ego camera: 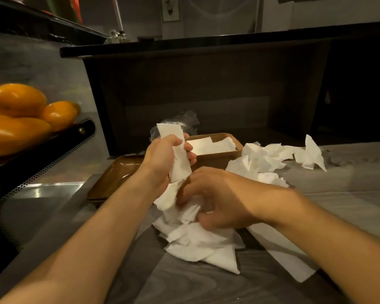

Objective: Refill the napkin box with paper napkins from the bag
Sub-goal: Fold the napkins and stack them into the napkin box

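My left hand (162, 156) grips an upright folded stack of white napkins (176, 148) in front of the napkin box. My right hand (215, 198) is just below it, fingers curled into a loose pile of white napkins (198, 240) on the grey counter. The brown wooden napkin box (217, 157) stands behind the hands with white napkins lying inside it. A crumpled clear plastic bag (184, 119) shows behind my left hand, mostly hidden. Its contents cannot be made out.
The box's brown lid (116, 172) lies to the left of the box. More crumpled napkins (283, 156) are scattered to the right. A black perforated tray of orange fruit (20, 115) stands at the far left. A dark raised counter (206, 84) closes off the back.
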### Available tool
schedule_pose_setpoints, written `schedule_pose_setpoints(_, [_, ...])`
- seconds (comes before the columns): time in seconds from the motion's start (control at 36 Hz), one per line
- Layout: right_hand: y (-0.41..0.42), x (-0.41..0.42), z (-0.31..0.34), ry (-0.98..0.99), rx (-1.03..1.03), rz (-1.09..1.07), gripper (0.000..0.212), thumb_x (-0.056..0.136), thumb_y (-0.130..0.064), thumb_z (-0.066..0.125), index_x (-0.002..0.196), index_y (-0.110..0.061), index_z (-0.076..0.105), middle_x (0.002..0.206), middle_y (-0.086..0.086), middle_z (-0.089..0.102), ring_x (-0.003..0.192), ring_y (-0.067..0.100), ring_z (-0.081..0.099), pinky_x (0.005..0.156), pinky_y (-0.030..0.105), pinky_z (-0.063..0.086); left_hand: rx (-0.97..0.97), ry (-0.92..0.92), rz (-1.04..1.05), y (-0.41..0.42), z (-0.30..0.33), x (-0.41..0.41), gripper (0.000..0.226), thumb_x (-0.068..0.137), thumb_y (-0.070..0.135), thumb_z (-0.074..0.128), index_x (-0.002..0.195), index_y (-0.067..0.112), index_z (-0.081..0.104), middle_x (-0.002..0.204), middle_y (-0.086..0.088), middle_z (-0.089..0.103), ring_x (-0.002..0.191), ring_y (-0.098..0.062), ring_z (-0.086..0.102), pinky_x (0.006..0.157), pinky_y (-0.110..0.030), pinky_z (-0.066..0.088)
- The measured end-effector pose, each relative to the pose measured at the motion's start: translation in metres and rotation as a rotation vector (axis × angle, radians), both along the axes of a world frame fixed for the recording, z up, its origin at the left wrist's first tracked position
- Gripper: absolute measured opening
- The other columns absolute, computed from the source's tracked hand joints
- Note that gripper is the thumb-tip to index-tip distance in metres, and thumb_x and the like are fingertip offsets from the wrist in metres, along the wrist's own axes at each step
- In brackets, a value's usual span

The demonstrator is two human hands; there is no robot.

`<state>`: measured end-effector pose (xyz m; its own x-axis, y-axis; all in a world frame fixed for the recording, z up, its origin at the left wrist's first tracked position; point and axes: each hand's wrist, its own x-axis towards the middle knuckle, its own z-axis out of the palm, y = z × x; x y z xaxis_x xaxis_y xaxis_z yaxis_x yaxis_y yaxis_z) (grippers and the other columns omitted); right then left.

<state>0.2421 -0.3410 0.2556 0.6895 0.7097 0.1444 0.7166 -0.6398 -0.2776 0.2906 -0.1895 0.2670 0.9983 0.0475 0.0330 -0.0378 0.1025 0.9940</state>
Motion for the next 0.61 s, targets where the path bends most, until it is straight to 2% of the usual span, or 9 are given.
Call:
schedule_pose_setpoints(0.08, [-0.002,0.005,-0.003,0.010,0.119,-0.053,0.027,0.097,-0.023,0.065,0.120,-0.033,0.072,0.118,-0.019,0.066,0.102,-0.001,0.060,0.091,0.021,0.055,0.046,-0.019,-0.017,0.001,0.000,0.000,0.019,0.099,0.023,0.049,0.110,0.018,0.063,0.093,-0.009,0.067,0.083,-0.024,0.063,0.091,-0.047,0.058])
schedule_pose_setpoints(0.14, [-0.007,0.006,0.000,0.068,0.175,-0.102,0.022,0.100,-0.031,0.061,0.118,-0.033,0.073,0.112,-0.020,0.067,0.100,-0.001,0.062,0.090,0.021,0.055,0.075,-0.030,-0.057,0.002,0.000,-0.002,0.022,0.099,0.024,0.049,0.113,0.017,0.063,0.094,-0.010,0.067,0.084,-0.024,0.064,0.092,-0.050,0.058])
schedule_pose_setpoints(0.19, [-0.011,0.006,0.002,0.131,0.178,-0.128,0.023,0.101,-0.036,0.057,0.119,-0.034,0.071,0.111,-0.022,0.066,0.100,-0.002,0.061,0.088,0.016,0.053,0.107,-0.043,-0.099,0.002,0.000,-0.004,0.022,0.100,0.025,0.046,0.110,0.017,0.065,0.092,-0.009,0.068,0.084,-0.024,0.064,0.090,-0.048,0.059])
schedule_pose_setpoints(0.28, [-0.013,0.007,0.001,0.123,0.188,-0.133,0.019,0.101,-0.032,0.059,0.114,-0.036,0.072,0.101,-0.029,0.062,0.095,-0.012,0.057,0.077,0.003,0.046,0.147,-0.075,-0.133,0.002,-0.001,-0.007,0.023,0.103,0.023,0.043,0.105,0.021,0.066,0.088,-0.006,0.068,0.080,-0.020,0.064,0.077,-0.038,0.058])
schedule_pose_setpoints(0.39, [-0.015,0.011,-0.001,0.114,0.260,-0.168,0.016,0.098,-0.028,0.064,0.108,-0.037,0.073,0.095,-0.030,0.060,0.089,-0.008,0.059,0.071,0.003,0.043,0.200,-0.083,-0.138,-0.001,-0.002,-0.007,0.023,0.103,0.026,0.043,0.106,0.025,0.066,0.090,-0.005,0.069,0.084,-0.021,0.065,0.078,-0.038,0.055])
schedule_pose_setpoints(0.47, [-0.010,0.009,-0.001,-0.001,0.273,-0.188,0.020,0.097,-0.026,0.066,0.114,-0.032,0.075,0.107,-0.023,0.066,0.097,0.001,0.061,0.080,0.009,0.048,0.196,-0.097,-0.104,-0.001,-0.002,-0.006,0.024,0.103,0.027,0.045,0.099,0.028,0.068,0.084,0.000,0.071,0.083,-0.019,0.067,0.073,-0.034,0.056])
schedule_pose_setpoints(0.53, [-0.001,0.008,-0.005,-0.173,0.221,-0.168,0.022,0.097,-0.025,0.066,0.117,-0.028,0.076,0.115,-0.012,0.069,0.102,0.007,0.062,0.088,0.021,0.054,0.201,-0.108,-0.074,-0.001,-0.002,-0.006,0.025,0.103,0.028,0.046,0.093,0.029,0.068,0.092,-0.001,0.071,0.091,-0.021,0.067,0.073,-0.034,0.057])
schedule_pose_setpoints(0.56, [0.004,0.006,-0.007,-0.238,0.211,-0.141,0.022,0.097,-0.025,0.066,0.116,-0.027,0.077,0.115,-0.009,0.070,0.101,0.008,0.062,0.086,0.024,0.055,0.210,-0.112,-0.061,-0.002,-0.002,-0.006,0.024,0.103,0.029,0.046,0.093,0.028,0.068,0.099,-0.004,0.070,0.095,-0.023,0.066,0.074,-0.035,0.057])
schedule_pose_setpoints(0.61, [0.014,0.004,-0.009,-0.288,0.191,-0.103,0.022,0.097,-0.024,0.065,0.115,-0.026,0.077,0.110,-0.008,0.069,0.095,0.007,0.061,0.080,0.020,0.053,0.203,-0.117,-0.043,-0.002,-0.002,-0.005,0.020,0.103,0.029,0.046,0.101,0.028,0.066,0.102,-0.006,0.068,0.097,-0.024,0.065,0.079,-0.038,0.058])
